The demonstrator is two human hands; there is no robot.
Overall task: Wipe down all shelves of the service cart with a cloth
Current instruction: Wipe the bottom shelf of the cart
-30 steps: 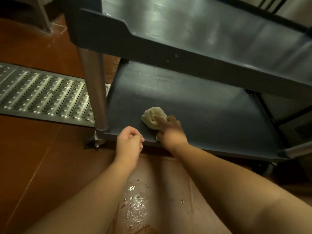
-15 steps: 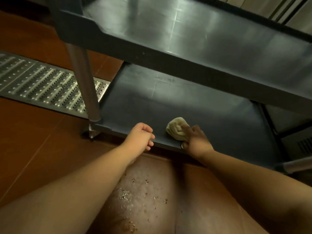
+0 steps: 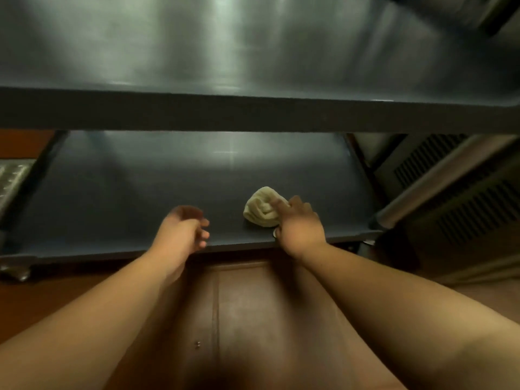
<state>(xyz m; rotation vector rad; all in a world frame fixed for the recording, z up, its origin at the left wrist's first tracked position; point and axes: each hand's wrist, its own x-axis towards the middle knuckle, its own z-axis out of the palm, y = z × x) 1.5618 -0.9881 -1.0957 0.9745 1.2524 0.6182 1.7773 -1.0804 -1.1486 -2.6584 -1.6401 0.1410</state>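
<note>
Cart: dark lower shelf [image 3: 140, 192] carries only the cloth [image 3: 263, 208], bunched near its front edge; upper shelf [image 3: 253, 52] bare.
Right hand [image 3: 299, 226]: fingers curled on the cloth, pressing it down.
Left hand [image 3: 183, 229]: loosely curled, holding nothing, over the shelf's front edge.
Floor [image 3: 244, 305]: reddish-brown tile; grate [image 3: 11, 178] at left.

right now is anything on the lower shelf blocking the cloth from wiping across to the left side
Nothing visible does. The cloth sits under the right hand near the front right of the lower shelf, and the surface to its left looks bare. The left hand hovers at the front edge, holding nothing.
</note>
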